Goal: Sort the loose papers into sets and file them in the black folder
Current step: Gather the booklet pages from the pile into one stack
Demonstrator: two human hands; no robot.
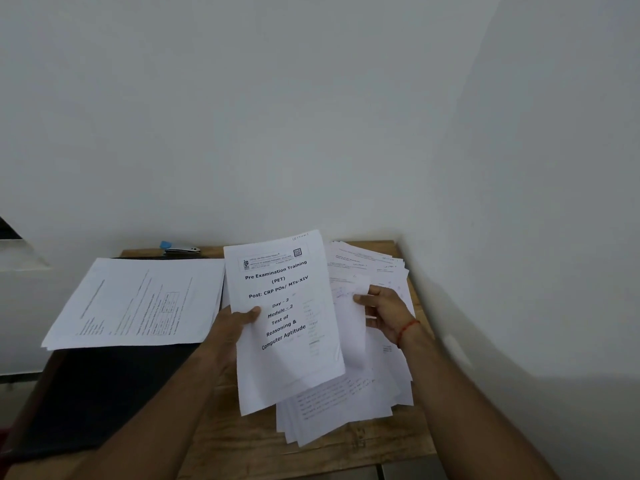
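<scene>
- White plaster walls [311, 116]: 2 of them meet in a corner behind and to the right, closing the table in on both those sides.
- Brown wooden table [242, 441]: pushed into that corner. Bare wood shows only at the near edge and in a strip along the back; the open side is on the left.
- Flat black folder [104, 393]: lies closed on the left half of the table, its near-left corner at the table edge.
- Sorted set of white printed sheets [138, 303]: rests on the folder's far part, its left corner jutting past the folder.
- Loose pile of white papers [377, 386]: fanned untidily over the right half, close to the right wall, with corners sticking out toward the near edge.
- White stapled-looking sheaf titled "Pre Examination Training" [284, 323]: held up, tilted, over the gap between folder and pile.
- Left hand [232, 327]: grips the sheaf's left edge, thumb on the front, fingers hidden behind.
- Right hand [384, 313]: thumb and fingers pinch 1 curled white sheet above the pile.
- Silver stapler with a blue end [180, 248]: at the back edge, just beyond the folder.
- Red thread [408, 329]: around the right wrist.
</scene>
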